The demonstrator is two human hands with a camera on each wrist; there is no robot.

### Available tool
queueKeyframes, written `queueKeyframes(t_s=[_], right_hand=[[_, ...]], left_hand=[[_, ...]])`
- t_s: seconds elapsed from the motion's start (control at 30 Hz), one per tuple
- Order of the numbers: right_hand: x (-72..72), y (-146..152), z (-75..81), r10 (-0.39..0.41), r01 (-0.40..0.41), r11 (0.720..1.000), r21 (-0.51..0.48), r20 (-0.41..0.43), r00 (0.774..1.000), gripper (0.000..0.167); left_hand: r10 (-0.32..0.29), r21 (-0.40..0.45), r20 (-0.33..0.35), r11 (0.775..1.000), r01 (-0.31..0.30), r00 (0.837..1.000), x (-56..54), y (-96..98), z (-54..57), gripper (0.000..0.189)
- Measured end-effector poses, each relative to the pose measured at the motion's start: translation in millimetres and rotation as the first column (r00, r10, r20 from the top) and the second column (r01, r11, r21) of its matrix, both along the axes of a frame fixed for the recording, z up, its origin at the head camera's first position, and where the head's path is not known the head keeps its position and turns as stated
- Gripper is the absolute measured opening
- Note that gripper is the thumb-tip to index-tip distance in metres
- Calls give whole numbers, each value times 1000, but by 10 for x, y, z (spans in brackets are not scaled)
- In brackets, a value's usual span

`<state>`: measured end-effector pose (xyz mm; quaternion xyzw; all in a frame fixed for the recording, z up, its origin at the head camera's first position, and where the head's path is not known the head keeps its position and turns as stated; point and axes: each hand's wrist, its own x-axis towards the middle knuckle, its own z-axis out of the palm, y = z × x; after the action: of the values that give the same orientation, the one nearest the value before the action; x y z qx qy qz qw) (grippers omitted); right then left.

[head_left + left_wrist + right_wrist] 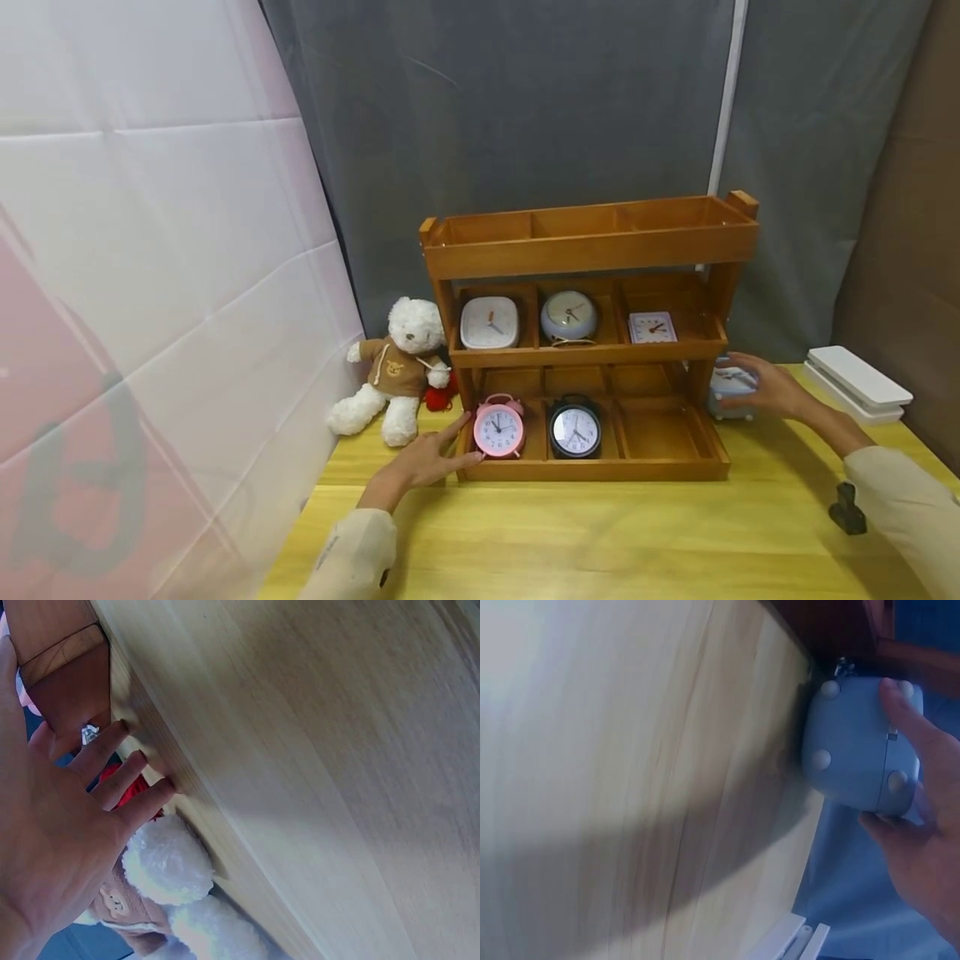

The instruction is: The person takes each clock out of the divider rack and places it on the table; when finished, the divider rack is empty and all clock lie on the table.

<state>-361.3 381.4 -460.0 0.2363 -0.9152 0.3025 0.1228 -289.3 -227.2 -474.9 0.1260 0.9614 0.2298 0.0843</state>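
Note:
My right hand [776, 387] grips a small light-blue alarm clock [731, 385] just right of the wooden shelf [592, 471]. In the right wrist view the blue clock's underside shows its round white feet. On the other side, my left hand [423, 460] touches the shelf's lower left corner with extended fingers. Its thumb and index finger lie beside a pink twin-bell alarm clock [498, 429] in the bottom left compartment. A black alarm clock [575, 430] stands in the bottom middle one. The middle tier holds a white clock [489, 322], a round blue-grey clock [568, 316] and a small lilac clock [652, 327].
A white teddy bear [401, 367] in a brown hoodie sits left of the shelf, with a red object [440, 396] beside it. At the table's right lies a white flat device [858, 383]. A dark curtain [562, 100] hangs behind, and a pale cloth wall [187, 250] borders the left.

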Motion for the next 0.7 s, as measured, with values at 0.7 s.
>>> queueKeyframes(t_s=[0.7], right_hand=[[319, 51, 203, 75, -73, 995, 66, -30, 997, 77]], left_hand=[[-11, 0, -30, 1000, 11, 999, 8, 17, -19, 88]])
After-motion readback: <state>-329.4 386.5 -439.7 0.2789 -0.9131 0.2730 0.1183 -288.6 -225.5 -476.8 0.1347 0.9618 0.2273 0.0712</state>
